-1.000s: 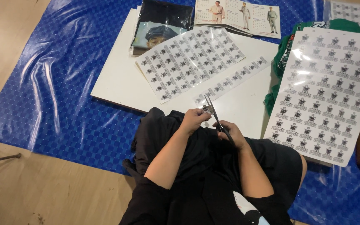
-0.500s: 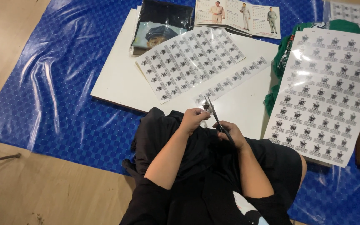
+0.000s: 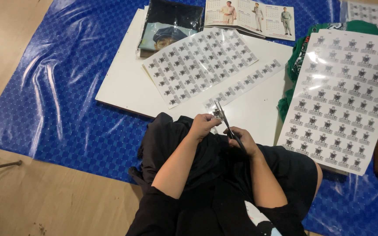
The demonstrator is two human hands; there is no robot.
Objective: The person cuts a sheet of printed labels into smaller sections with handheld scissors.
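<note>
- Two bare hands meet over a white board [image 3: 127, 87]: the left hand [image 3: 203, 126] pinches a small printed paper label [image 3: 217, 114].
- Closed around the handles, the right hand [image 3: 243, 140] grips steel scissors [image 3: 225, 122].
- Their blades run up-left, long axis slanting toward the label, touching it just right of the left fingertips.

The left hand [image 3: 203, 126] is pinching a small printed sticker [image 3: 217, 114] while the right hand [image 3: 241, 139] is gripping scissors [image 3: 224, 122], blades touching it, above a white board [image 3: 127, 87].
</note>
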